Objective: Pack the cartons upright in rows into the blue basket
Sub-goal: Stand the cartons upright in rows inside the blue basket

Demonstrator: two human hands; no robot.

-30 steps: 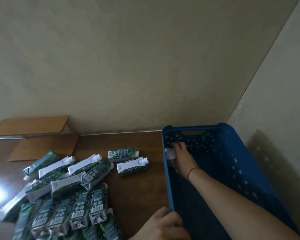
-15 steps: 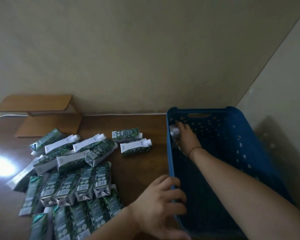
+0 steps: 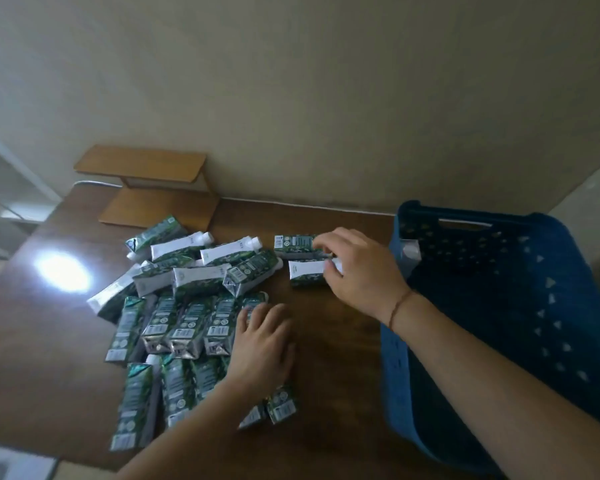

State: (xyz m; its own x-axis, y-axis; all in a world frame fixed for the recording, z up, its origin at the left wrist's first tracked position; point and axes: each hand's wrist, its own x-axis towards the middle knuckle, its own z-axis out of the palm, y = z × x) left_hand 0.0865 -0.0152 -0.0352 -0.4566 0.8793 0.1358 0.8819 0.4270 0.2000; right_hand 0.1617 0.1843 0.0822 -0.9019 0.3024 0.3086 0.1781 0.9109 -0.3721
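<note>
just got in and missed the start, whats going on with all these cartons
A person is packing cartons into the blue basket. One carton stands in its far left corner. The right hand is reaching over two loose cartons on the table, fingers curled at the nearer one's cap. The left hand rests on the big pile.

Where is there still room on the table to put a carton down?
Bare wood lies between the carton pile and the blue basket, under the right hand. The table's left side is also bare. Around the left hand it is crowded.
</note>
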